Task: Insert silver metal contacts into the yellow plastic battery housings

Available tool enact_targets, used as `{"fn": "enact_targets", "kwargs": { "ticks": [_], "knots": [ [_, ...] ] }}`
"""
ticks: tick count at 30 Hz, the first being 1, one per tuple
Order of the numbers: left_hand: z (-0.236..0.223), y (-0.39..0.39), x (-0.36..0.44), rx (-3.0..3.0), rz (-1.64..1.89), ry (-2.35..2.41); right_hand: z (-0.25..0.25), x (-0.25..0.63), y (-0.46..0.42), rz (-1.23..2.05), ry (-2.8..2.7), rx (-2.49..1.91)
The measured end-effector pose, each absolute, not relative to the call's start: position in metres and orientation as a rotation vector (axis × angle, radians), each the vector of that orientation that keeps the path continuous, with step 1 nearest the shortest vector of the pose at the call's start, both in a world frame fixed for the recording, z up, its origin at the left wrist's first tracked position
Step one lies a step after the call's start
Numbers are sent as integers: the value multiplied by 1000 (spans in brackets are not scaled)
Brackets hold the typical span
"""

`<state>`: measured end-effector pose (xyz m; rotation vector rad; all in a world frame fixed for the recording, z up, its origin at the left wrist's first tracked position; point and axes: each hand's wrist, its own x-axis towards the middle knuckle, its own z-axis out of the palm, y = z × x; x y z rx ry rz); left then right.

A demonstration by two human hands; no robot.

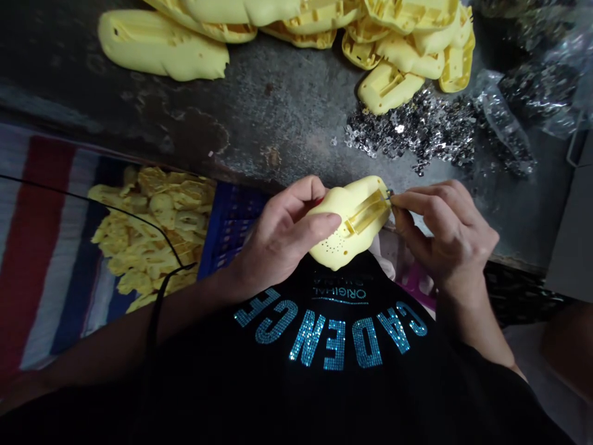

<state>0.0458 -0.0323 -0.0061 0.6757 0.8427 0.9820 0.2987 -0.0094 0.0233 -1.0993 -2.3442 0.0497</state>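
Observation:
A yellow plastic shell point(331, 244) with a long battery recess and a cluster of small holes is gripped in my left hand point(282, 238), thumb across its face. At the shell's right end, my right hand point(440, 225) pinches a tiny dark metal piece between thumb and forefinger. The piece is at the end of the recess; its exact shape is mostly covered by the fingertips. Beyond my hands, a heap of small shiny metal clips point(426, 133) lies on the dark worktop point(273, 111).
More yellow shells point(162, 46) are piled along the back of the worktop. Clear plastic bags point(504, 123) lie at the right. Below the edge on the left are a blue crate point(231, 216), many yellow parts point(157, 228) and a black cord point(115, 207) over striped cloth.

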Motion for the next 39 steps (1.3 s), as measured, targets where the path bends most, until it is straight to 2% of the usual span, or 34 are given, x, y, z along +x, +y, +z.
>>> {"fn": "enact_targets", "kwargs": {
  "ticks": [19,31,34,39],
  "knots": [
    [-2,-28,51,652,994,868,20,299,-12,125,-2371,-1109],
    [4,-21,58,591,1024,886,9,296,-23,-26,-2279,-1113],
    [-1,-24,55,635,1021,871,12,296,-19,126,-2174,-1154],
    [-8,-35,47,823,994,835,17,303,4,705,-1994,-1195]
  ]
}}
